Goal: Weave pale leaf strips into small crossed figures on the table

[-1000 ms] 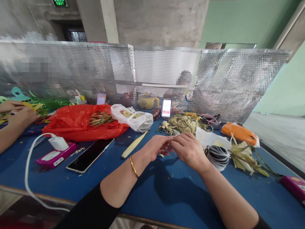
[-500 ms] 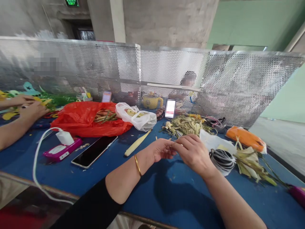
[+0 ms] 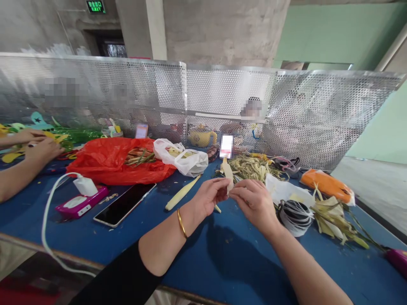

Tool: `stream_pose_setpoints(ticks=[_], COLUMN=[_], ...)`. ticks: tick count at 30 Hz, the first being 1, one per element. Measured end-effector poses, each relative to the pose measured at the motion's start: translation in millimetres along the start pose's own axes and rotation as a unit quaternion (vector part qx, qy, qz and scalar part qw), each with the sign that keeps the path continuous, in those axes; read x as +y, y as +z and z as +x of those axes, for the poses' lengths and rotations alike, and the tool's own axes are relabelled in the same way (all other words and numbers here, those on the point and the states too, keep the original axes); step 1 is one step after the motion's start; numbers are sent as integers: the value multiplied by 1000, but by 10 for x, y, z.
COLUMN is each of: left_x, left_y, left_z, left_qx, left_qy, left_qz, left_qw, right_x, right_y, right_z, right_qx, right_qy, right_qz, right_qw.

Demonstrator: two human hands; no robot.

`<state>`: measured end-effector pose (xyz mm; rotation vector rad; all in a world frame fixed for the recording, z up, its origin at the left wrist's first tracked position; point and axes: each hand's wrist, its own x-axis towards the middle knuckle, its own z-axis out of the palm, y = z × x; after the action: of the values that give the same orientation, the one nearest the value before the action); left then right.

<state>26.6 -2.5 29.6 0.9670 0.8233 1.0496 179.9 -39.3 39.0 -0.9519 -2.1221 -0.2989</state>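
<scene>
A pale strip of dry corn husk (image 3: 228, 171) stands up between my hands over the blue table. My left hand (image 3: 206, 198) is closed, with its thumb and fingers pinching the strip from the left. My right hand (image 3: 252, 201) is closed too, its fingertips at the strip's lower right edge. A small pale tip (image 3: 218, 208) shows under my left fingers; I cannot tell whether it belongs to the same piece. Left of my hands lies a slim, pointed pale-yellow husk roll (image 3: 181, 195). A heap of dried husks (image 3: 251, 167) lies just beyond my hands.
A flat-wire coil (image 3: 295, 217), loose husks (image 3: 332, 216) and an orange packet (image 3: 327, 185) lie right. Leftward are a black-screened phone (image 3: 125, 205), purple power strip (image 3: 82, 202), red bag (image 3: 95, 163) and white bag (image 3: 192, 163). A co-worker's hands (image 3: 43, 146) work far left; a perforated metal screen (image 3: 216, 93) stands behind.
The husk strip, hidden behind my hands before, now shows upright between them. My fingers have shifted slightly around it, and a pale tip has appeared beneath my left hand.
</scene>
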Motion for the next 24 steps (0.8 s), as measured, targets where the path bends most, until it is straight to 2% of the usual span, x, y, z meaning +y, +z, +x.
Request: stream_pose_setpoints(ticks=[3, 9, 13, 16, 24], left_x=[1, -22, -24, -27, -45], left_y=[12, 58, 96, 109, 105], left_z=[-3, -13, -35, -38, -25], left_qx=[27, 62, 81, 84, 39], left_qy=[-5, 28, 53, 67, 50], left_qz=[-44, -1, 47, 75, 49], left_qw=[999, 998, 994, 991, 997], right_x=[-2, 20, 45, 40, 77], right_y=[31, 92, 110, 108, 100], right_z=[2, -2, -19, -21, -33], right_qx=[4, 14, -40, -54, -35], right_qy=[102, 229, 321, 343, 322], right_qz=[107, 211, 254, 237, 210], right_qw=[989, 950, 912, 908, 923])
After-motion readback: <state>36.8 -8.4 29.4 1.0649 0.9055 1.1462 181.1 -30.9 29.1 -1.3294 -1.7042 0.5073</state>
